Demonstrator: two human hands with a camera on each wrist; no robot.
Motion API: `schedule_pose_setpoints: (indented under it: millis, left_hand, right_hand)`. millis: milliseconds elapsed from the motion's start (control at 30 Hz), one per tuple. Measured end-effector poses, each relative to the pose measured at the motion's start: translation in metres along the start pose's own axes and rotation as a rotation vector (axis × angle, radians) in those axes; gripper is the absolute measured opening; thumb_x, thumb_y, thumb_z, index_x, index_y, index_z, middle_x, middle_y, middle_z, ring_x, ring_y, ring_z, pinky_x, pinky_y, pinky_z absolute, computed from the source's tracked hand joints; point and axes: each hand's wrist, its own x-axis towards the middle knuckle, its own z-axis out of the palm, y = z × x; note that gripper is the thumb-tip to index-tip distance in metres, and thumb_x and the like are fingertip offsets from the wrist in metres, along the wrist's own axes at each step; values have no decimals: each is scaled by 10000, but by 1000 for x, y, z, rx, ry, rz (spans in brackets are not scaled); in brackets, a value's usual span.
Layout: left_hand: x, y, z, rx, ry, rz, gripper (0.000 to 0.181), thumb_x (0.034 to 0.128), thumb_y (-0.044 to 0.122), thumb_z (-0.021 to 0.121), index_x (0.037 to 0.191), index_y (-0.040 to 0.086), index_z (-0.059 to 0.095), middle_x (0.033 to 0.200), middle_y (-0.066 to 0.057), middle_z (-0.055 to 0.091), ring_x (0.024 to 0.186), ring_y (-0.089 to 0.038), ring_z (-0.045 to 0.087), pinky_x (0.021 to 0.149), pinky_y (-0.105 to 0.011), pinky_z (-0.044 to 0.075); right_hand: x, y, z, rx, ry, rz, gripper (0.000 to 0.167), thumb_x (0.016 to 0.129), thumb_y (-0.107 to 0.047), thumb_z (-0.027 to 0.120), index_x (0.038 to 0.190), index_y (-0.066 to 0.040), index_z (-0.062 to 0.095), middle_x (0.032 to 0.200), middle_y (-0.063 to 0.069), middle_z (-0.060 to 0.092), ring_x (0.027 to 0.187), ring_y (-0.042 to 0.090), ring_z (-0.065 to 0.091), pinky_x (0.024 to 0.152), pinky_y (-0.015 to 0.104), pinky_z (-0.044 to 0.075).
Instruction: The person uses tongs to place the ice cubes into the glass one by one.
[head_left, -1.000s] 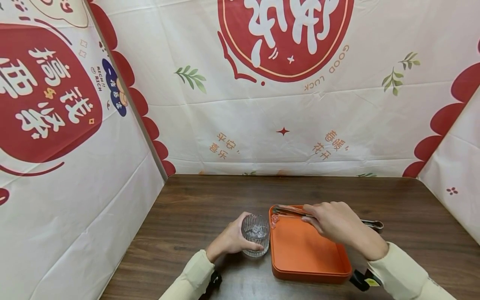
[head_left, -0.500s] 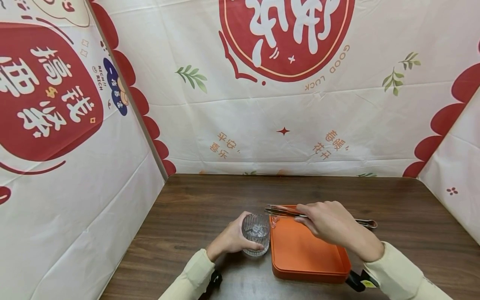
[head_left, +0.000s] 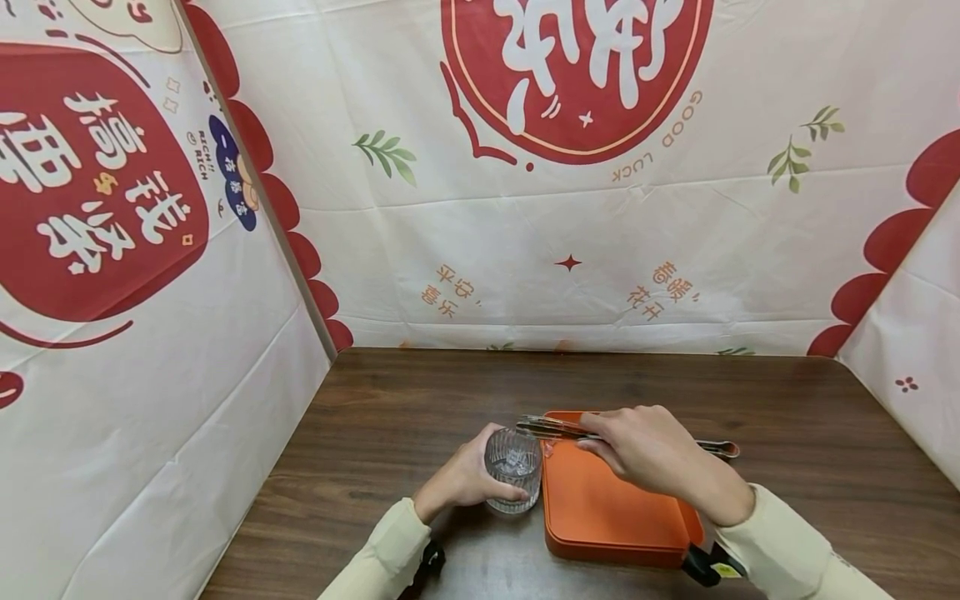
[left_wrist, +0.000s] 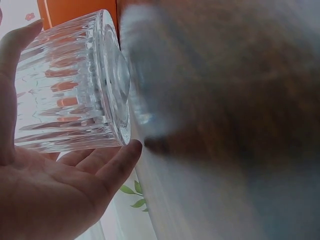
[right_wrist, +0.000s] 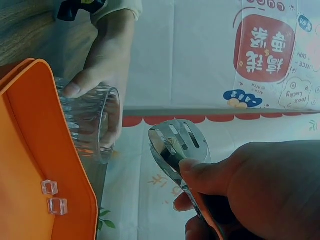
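Note:
My left hand (head_left: 471,473) grips a clear ribbed drinking glass (head_left: 514,490) standing upright on the table. Some clear material shows inside it; its kind is hard to make out. My right hand (head_left: 651,446) holds metal tongs (head_left: 543,428) level, their slotted heads (right_wrist: 181,142) close together over the glass's far rim. Whether anything sits between the heads, I cannot tell. In the right wrist view, two small clear cubes (right_wrist: 57,206) lie in a corner of the orange tray (head_left: 615,508), just right of the glass.
The brown wooden table (head_left: 420,392) carries everything. A printed white cloth (head_left: 480,242) hangs behind it, with another cloth (head_left: 172,400) along the left side. The tray's raised wall stands close beside the glass.
My right hand has moved left with the tongs, from over the tray's far left corner to the glass's rim. My left hand and the glass have stayed put.

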Motion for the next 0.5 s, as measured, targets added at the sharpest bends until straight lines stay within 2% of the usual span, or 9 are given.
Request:
schedule_pose_setpoints:
  millis: [233,500]
  left_hand:
    - [0,0,0,2,0,-3,825,616,361,941,1291,190,500,1113,19,645,975,-122,622,854,-275,498]
    - [0,1,0,-4,-3,-14,837,615,360,942,1303,203,492,1116,19,641,975,-128,618,857,-278,494]
  right_hand:
    - [2,-3,3,11,-31,8,180,926,-296,684,820,-223,558,621,-170,461,473,-4,349,432,214,266]
    - [3,-5,6,47,-23,6,169,934,-312,674,836,-225,567,588,-187,391,475,-14,342,440,215,268]
